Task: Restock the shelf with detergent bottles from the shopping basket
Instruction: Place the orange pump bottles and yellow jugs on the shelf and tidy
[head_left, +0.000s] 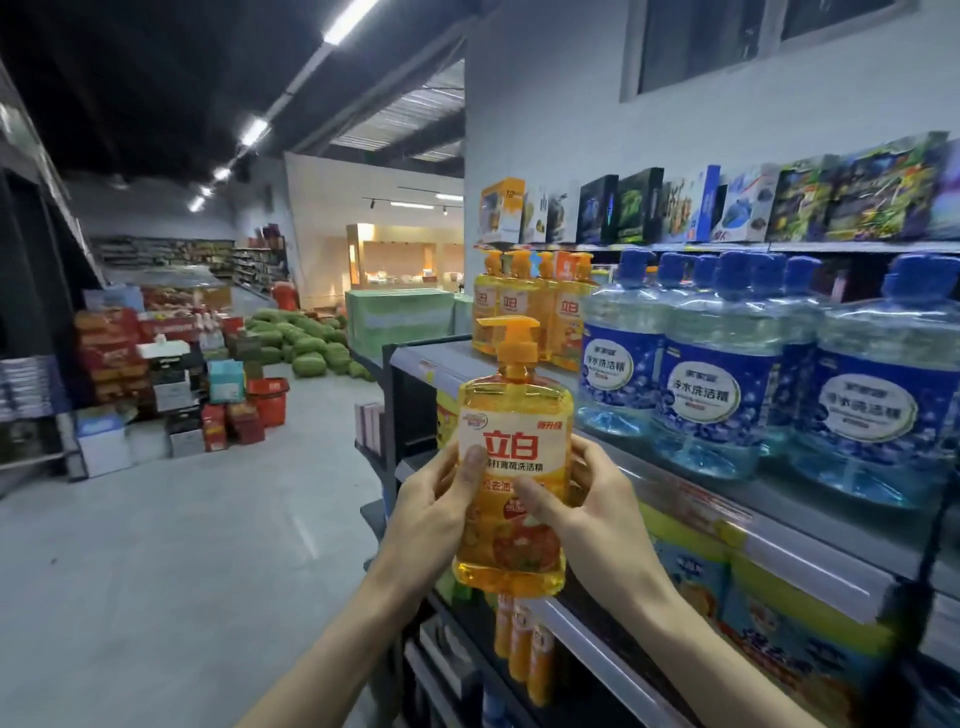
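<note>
An orange pump-top detergent bottle (514, 467) with a white and red label is upright in front of me, held in both hands. My left hand (434, 512) grips its left side with the thumb across the label. My right hand (587, 512) grips its right side. The bottle is level with the shelf (779, 525) at my right, near its left end. Several matching orange bottles (530, 306) stand at the far end of that shelf. The shopping basket is not in view.
Large blue-capped clear detergent jugs (722, 374) fill the shelf to the right. Boxed toys (727, 208) line the top shelf. Lower shelves hold more orange bottles (524, 644) and packets. The aisle floor at left is bare; stacked boxes, a red basket (270, 397) and watermelons (306, 343) lie farther back.
</note>
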